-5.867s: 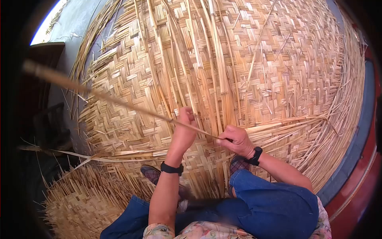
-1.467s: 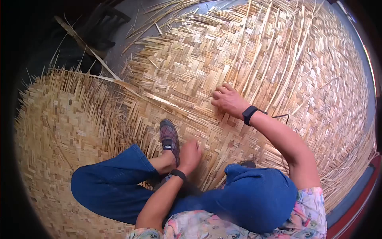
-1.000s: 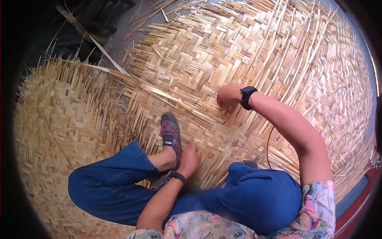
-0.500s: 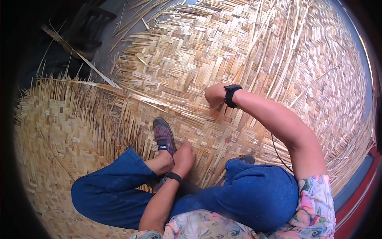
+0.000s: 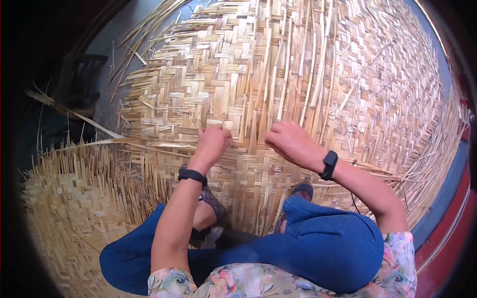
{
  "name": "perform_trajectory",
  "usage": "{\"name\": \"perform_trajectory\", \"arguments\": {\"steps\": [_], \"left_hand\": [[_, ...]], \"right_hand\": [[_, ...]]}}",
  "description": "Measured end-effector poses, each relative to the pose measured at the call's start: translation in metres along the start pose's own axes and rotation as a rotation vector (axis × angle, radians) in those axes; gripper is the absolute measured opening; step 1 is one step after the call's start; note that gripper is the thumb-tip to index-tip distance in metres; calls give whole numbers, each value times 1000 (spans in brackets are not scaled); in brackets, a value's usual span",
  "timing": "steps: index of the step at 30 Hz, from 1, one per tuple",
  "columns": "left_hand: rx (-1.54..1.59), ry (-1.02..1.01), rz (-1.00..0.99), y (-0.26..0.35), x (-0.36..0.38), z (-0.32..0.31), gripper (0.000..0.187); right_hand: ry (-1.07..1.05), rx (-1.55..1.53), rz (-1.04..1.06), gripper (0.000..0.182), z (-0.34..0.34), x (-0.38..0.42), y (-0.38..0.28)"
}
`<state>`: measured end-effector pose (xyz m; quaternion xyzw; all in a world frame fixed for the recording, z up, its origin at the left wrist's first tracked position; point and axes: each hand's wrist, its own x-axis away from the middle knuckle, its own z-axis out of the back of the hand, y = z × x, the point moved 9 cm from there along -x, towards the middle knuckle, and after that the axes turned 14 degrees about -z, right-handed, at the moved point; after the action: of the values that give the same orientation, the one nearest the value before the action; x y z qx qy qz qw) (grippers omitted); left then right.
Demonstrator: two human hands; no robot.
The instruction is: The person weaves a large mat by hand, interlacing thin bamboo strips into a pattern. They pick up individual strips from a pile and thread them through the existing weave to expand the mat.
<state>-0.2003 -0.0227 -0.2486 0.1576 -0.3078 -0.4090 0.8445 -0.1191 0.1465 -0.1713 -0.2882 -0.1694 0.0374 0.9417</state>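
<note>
A large woven reed mat (image 5: 208, 94) in a herringbone pattern spreads in front of me and under my feet. My left hand (image 5: 213, 141) is closed at the line where a crosswise reed strip (image 5: 164, 144) runs in from the left; its fingertips are curled down on the reeds and partly hidden. To its right, my right hand (image 5: 292, 141) pinches down at the lower ends of several long loose reed strips (image 5: 278, 74), which run away from me over the mat. Both backs of the hands face up, with the fingers largely covering what they grip.
Rough cut reed ends (image 5: 89, 159) stick up along the edge of another mat section (image 5: 74, 213) at left. A dark stool (image 5: 82, 74) stands at the far left. Loose reeds (image 5: 134, 54) lie on the grey floor. My shoe (image 5: 302, 190) rests on the mat.
My left hand has moved forward from beside my foot to the crosswise strip. My right hand has turned and shifted slightly right and down. The view has tilted and shifted.
</note>
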Motion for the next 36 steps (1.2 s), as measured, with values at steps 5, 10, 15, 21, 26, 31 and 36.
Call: {"name": "perform_trajectory", "arguments": {"steps": [5, 10, 15, 21, 26, 31, 36], "left_hand": [[329, -125, 1, -24, -20, -23, 16], [21, -36, -129, -2, -20, -13, 10], [238, 376, -178, 57, -39, 16, 12], [360, 240, -59, 128, -92, -39, 34], [116, 226, -59, 137, -116, -51, 50], [113, 243, -110, 135, -117, -55, 45], [464, 130, -77, 118, -116, -68, 31]], "right_hand": [[48, -188, -441, 53, -50, 93, 68], [-168, 147, -595, 73, -114, 110, 65], [-218, -265, -493, 52, -112, 129, 60], [615, -15, -855, 31, -3, 187, 128], [343, -15, -887, 33, -32, 211, 174], [561, -824, -918, 53, -29, 161, 216], [401, -1488, -353, 58, 60, 128, 138]]}}
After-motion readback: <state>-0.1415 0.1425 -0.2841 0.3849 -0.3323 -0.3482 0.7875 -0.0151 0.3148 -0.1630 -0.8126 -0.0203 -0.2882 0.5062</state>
